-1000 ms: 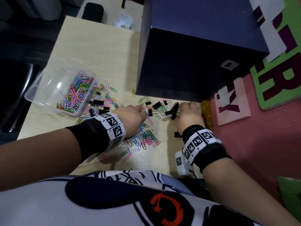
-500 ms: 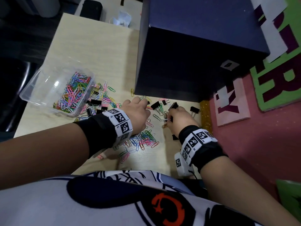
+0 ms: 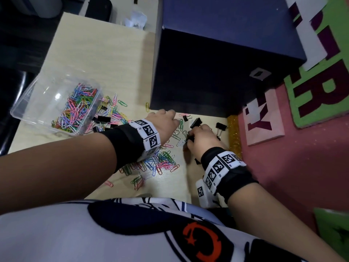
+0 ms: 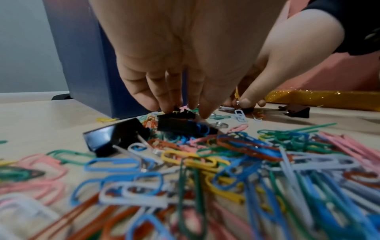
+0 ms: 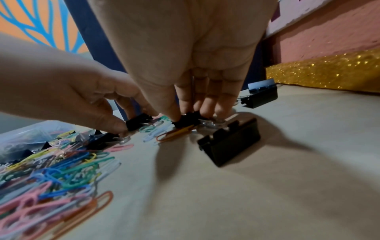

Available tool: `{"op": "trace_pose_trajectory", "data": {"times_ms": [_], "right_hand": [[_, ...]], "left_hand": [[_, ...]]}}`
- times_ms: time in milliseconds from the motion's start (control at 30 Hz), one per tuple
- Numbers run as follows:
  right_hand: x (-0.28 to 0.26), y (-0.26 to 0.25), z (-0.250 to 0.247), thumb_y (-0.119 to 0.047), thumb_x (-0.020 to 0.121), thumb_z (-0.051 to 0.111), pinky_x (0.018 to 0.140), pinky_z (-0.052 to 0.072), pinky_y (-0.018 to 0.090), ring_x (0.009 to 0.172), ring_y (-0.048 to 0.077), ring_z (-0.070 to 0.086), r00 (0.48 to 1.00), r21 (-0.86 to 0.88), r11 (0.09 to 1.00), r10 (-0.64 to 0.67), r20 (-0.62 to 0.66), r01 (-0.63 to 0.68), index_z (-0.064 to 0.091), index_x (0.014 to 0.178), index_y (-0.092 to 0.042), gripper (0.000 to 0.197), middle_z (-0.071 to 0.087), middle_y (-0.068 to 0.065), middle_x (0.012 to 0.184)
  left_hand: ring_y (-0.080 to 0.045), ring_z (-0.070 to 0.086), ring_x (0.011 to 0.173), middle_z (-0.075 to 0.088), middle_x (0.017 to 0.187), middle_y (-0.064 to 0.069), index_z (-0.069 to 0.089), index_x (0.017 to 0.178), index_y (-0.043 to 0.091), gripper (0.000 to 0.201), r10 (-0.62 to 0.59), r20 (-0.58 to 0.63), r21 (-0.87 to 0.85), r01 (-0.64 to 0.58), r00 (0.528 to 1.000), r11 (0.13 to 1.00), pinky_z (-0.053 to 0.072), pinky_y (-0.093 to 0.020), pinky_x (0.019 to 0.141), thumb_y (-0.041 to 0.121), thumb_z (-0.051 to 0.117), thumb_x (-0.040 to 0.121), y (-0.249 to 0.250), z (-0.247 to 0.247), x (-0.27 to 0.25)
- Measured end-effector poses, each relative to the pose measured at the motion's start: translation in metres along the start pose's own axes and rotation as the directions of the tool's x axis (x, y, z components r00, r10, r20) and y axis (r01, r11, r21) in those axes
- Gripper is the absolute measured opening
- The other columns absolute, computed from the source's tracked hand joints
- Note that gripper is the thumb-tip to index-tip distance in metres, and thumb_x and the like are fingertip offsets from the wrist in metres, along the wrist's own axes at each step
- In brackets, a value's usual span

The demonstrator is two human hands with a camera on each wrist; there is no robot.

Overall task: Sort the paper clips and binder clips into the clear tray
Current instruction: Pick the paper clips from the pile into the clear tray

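Mid-frame in the head view, the left hand (image 3: 164, 123) pinched a small black binder clip (image 5: 137, 123) on the table (image 3: 105, 59). The right hand (image 3: 201, 138) pinched another (image 5: 187, 120). The tray (image 3: 28, 103), holding paper clips (image 3: 79, 106), sat at the left.

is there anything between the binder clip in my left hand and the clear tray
No solid barrier shows. The left hand pinches a small black binder clip; only loose paper clips and other binder clips lie flat on the table before the clear tray.
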State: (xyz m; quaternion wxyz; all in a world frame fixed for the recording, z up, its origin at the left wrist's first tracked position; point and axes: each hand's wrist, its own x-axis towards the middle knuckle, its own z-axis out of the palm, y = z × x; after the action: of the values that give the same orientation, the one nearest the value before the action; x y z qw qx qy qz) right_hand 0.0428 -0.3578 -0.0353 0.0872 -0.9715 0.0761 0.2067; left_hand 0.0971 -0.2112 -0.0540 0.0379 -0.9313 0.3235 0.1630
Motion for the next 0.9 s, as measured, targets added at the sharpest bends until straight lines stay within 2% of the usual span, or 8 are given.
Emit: {"op": "trace_pose_trajectory", "data": {"times_ms": [133,300,433,567,667,733,800,900], "right_hand": [[0.000,0.001,0.003,-0.036,0.090,0.058,0.078,0.032,0.024,0.114,0.021,0.050,1.000,0.000,1.000,-0.018,0.021,0.018,0.053,0.124,-0.020,0.038,0.043,0.003,0.127],[0.003,0.004,0.002,-0.031,0.086,0.060,0.079,0.040,0.029,0.107,0.022,0.052,1.000,0.020,0.999,-0.029,0.002,0.029,0.055,0.117,-0.020,0.033,0.051,0.002,0.120],[0.008,0.010,-0.008,-0.033,0.087,0.059,0.087,0.047,0.035,0.104,0.025,0.053,0.992,0.085,0.994,0.071,-0.101,-0.063,0.055,0.116,-0.017,0.033,0.051,0.005,0.118],[0.010,0.014,-0.016,-0.012,0.088,0.054,0.091,0.048,0.041,0.104,0.030,0.053,0.975,0.138,0.980,0.163,-0.149,-0.143,0.049,0.114,-0.014,0.027,0.045,0.009,0.122],[0.012,0.004,-0.017,-0.016,0.087,0.056,0.091,0.049,0.039,0.098,0.027,0.058,0.987,-0.015,0.992,0.130,0.100,-0.129,0.053,0.112,-0.016,0.025,0.056,0.006,0.114],[0.010,-0.003,-0.012,-0.017,0.086,0.056,0.082,0.051,0.032,0.093,0.025,0.060,0.971,-0.134,0.990,0.080,0.224,-0.050,0.060,0.108,-0.015,0.022,0.063,0.006,0.108],[0.006,-0.008,-0.008,-0.014,0.087,0.055,0.075,0.049,0.027,0.096,0.024,0.062,0.966,-0.219,0.976,0.045,0.255,0.012,0.062,0.110,-0.014,0.024,0.065,0.008,0.109],[0.000,-0.015,-0.009,-0.007,0.093,0.048,0.081,0.048,0.031,0.109,0.027,0.058,0.964,-0.316,0.948,0.042,0.261,0.044,0.054,0.122,-0.006,0.030,0.059,0.013,0.119]], "left_hand": [[-0.033,0.049,0.104,0.047,0.111,-0.009,0.046,0.115,0.014,0.027,-0.027,0.036,0.092,0.024,0.999,0.995,0.042,-0.037,0.080,0.028,0.035,0.095,-0.007,0.006,0.002],[-0.032,0.051,0.107,0.046,0.116,-0.013,0.048,0.119,0.008,0.033,-0.145,0.113,-0.083,0.154,0.983,0.985,0.045,-0.037,0.075,0.005,0.052,0.086,-0.006,-0.003,-0.005],[-0.030,0.053,0.104,0.048,0.114,-0.010,0.046,0.120,0.012,0.036,-0.131,0.053,-0.114,0.136,0.990,0.984,0.044,-0.038,0.076,0.017,0.057,0.086,-0.008,-0.006,-0.011],[-0.029,0.051,0.100,0.047,0.113,-0.008,0.046,0.117,0.017,0.038,-0.128,-0.033,-0.196,0.119,0.991,0.973,0.041,-0.037,0.074,0.026,0.059,0.083,-0.009,-0.012,-0.017],[-0.028,0.051,0.099,0.045,0.113,-0.008,0.048,0.118,0.017,0.041,-0.140,-0.042,-0.221,0.128,0.989,0.967,0.040,-0.036,0.073,0.029,0.061,0.081,-0.010,-0.014,-0.019],[-0.029,0.052,0.099,0.045,0.114,-0.008,0.051,0.119,0.017,0.042,-0.145,-0.041,-0.235,0.131,0.989,0.963,0.043,-0.036,0.074,0.030,0.062,0.080,-0.012,-0.015,-0.019],[-0.029,0.052,0.099,0.044,0.114,-0.009,0.053,0.119,0.016,0.043,-0.156,-0.034,-0.262,0.142,0.987,0.955,0.047,-0.038,0.077,0.031,0.063,0.080,-0.015,-0.013,-0.020],[-0.029,0.053,0.097,0.043,0.112,-0.008,0.055,0.115,0.014,0.042,-0.180,-0.019,-0.302,0.166,0.983,0.939,0.051,-0.042,0.081,0.032,0.064,0.078,-0.018,-0.011,-0.022]]}}
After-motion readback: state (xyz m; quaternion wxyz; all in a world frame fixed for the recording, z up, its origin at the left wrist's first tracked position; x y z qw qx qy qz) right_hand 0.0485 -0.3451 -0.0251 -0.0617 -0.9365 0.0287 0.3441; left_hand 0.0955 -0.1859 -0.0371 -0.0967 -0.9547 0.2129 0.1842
